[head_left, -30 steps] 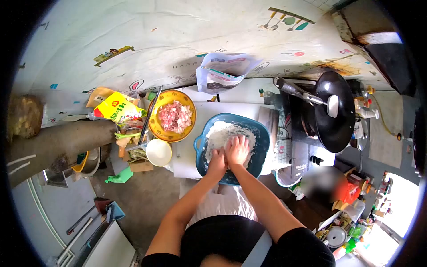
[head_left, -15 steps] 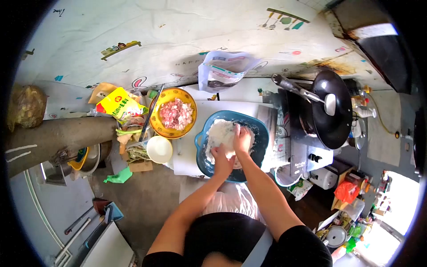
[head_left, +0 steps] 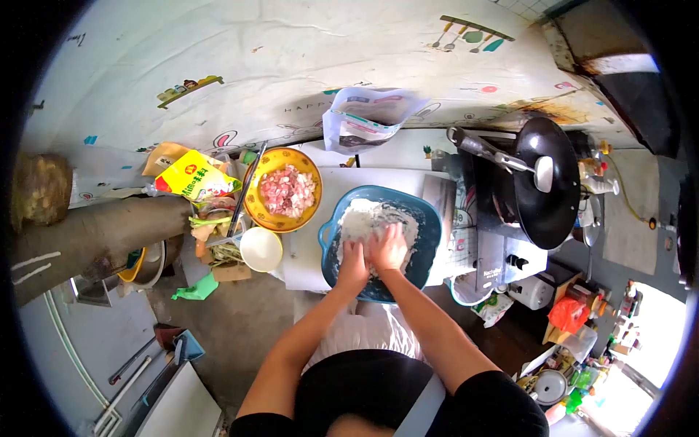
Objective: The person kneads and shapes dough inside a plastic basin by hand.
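Observation:
A blue plastic basin (head_left: 327, 234) with a side handle holds a mound of white flour (head_left: 362, 217), some of it clumped and stuck to the inner wall. Down in the flour, my left hand (head_left: 354, 264) has its fingers curled into it near the basin's front. My right hand (head_left: 389, 249) presses beside it, fingers bent and dusted white, the two hands touching or nearly so. What lies beneath the fingers is hidden. Left of the basin stands a yellow patterned bowl (head_left: 256, 207) of diced raw meat (head_left: 289, 191), with a small white bowl (head_left: 261, 249) in front.
A black wok (head_left: 539, 211) with a metal spatula (head_left: 542, 175) sits on the stove at right. Behind the basin stands an open plastic bag (head_left: 364, 124). Yellow seasoning packets (head_left: 193, 177) and vegetables (head_left: 226, 253) lie at left, near a thick pipe (head_left: 109, 227).
My right hand has come down and toward me in the basin, closer to my left hand. My left hand has shifted slightly toward me. The flour's surface looks more broken up.

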Demonstrator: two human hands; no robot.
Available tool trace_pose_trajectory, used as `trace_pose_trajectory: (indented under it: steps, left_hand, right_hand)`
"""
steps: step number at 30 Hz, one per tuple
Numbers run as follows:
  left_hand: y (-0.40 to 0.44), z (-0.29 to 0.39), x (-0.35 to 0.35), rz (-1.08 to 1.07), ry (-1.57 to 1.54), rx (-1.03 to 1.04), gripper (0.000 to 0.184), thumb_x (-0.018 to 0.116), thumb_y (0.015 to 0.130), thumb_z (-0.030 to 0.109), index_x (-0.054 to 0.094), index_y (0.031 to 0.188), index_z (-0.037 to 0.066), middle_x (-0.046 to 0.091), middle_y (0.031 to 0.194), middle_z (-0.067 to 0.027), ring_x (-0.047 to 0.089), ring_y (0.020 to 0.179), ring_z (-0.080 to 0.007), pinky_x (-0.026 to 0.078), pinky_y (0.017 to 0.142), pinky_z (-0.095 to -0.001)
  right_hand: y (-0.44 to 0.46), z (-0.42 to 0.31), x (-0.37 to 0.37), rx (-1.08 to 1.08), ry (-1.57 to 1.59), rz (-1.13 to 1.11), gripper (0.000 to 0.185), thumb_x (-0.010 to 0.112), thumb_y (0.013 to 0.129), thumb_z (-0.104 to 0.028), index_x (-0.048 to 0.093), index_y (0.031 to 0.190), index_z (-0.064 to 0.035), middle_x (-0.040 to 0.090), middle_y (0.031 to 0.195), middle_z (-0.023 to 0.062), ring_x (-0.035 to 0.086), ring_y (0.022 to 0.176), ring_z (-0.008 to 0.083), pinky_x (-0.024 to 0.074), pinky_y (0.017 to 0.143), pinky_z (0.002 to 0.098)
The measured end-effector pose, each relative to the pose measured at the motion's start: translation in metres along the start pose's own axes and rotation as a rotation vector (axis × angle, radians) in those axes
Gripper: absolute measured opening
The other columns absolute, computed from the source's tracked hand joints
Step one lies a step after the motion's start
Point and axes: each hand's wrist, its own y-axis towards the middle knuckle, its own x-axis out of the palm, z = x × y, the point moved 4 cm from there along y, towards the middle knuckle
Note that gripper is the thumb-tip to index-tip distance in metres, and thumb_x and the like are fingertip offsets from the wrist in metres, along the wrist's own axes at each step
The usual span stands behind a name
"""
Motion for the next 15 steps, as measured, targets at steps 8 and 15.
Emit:
trace_pose_trajectory:
  steps: [8, 15]
  left_hand:
    - [-0.039, -0.012, 0.054, -0.109, -0.323, -0.346, 0.027, 0.048, 0.078, 0.002, 0.038, 0.101, -0.008, 0.053, 0.081, -0.0249, 0.055, 0.082, -0.0419, 0.043, 0.075, -0.0451]
    - [-0.030, 0.033, 0.037, 0.095, -0.802, -0.642, 0.015, 0.047, 0.088, 0.006, 0.037, 0.096, -0.001, 0.049, 0.079, -0.0098, 0.054, 0.064, -0.0161, 0.045, 0.049, -0.0271]
  right_hand:
    - [0.042, -0.017, -0.015, -0.080, -0.195, 0.001, 0.016, 0.059, 0.078, -0.024, 0.058, 0.082, -0.0077, 0.054, 0.095, 0.0087, 0.049, 0.095, 0.0302, 0.0381, 0.083, 0.0463]
    - [0.043, -0.018, -0.028, -0.055, 0.016, -0.001, 0.029, 0.053, 0.086, -0.027, 0.058, 0.074, -0.0008, 0.055, 0.083, 0.0164, 0.053, 0.082, 0.0350, 0.0411, 0.076, 0.0433]
